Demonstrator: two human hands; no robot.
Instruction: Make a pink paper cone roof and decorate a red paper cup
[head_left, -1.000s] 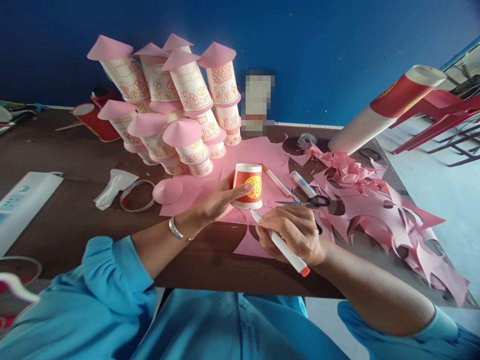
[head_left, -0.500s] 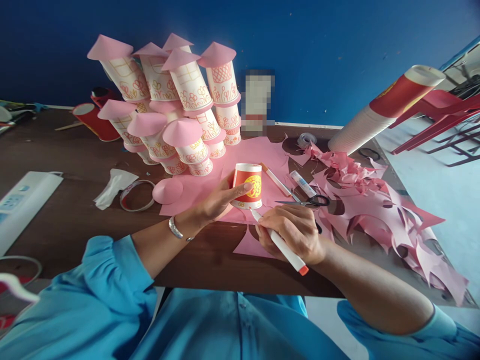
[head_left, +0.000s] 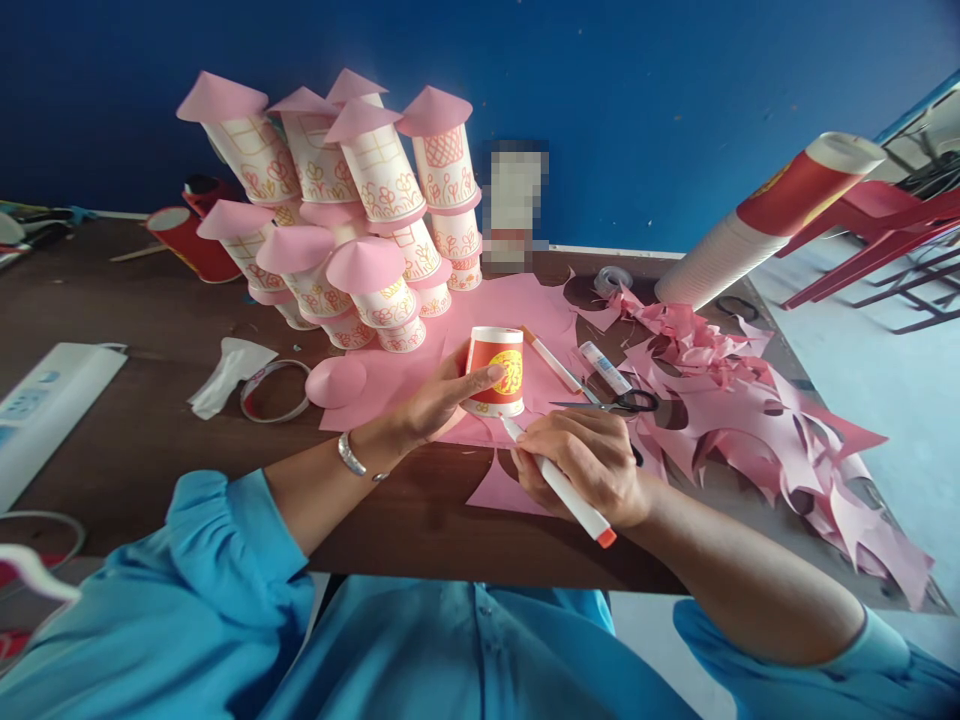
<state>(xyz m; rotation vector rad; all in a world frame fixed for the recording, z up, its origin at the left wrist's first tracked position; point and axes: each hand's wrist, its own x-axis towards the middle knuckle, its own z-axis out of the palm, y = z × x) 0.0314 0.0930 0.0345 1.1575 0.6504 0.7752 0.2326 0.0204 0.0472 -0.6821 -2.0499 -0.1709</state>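
Observation:
My left hand (head_left: 442,397) is closed round a red and white paper cup (head_left: 491,350) with a yellow emblem, thumb across its front. Small yellowish marks show on the cup's white band near the bottom. In my right hand (head_left: 585,462) is a white marker pen (head_left: 566,495) with an orange end; its tip is close to the cup's lower edge, and I cannot tell whether it touches. Pink paper (head_left: 420,385) lies beneath the cup. Black-handled scissors (head_left: 634,401), a glue stick (head_left: 605,368) and a second marker (head_left: 553,360) lie just beyond my right hand.
Cup towers (head_left: 382,180) with pink cone roofs and drawn flowers stand at the back left. Pink paper scraps (head_left: 742,420) cover the right side. A tall stack of cups (head_left: 720,265) leans there. A tape roll (head_left: 274,391) and a white power strip (head_left: 52,415) lie left.
Almost nothing differs. Both hands keep their hold on the cup and the marker, with the marker's tip still by the cup's lower edge.

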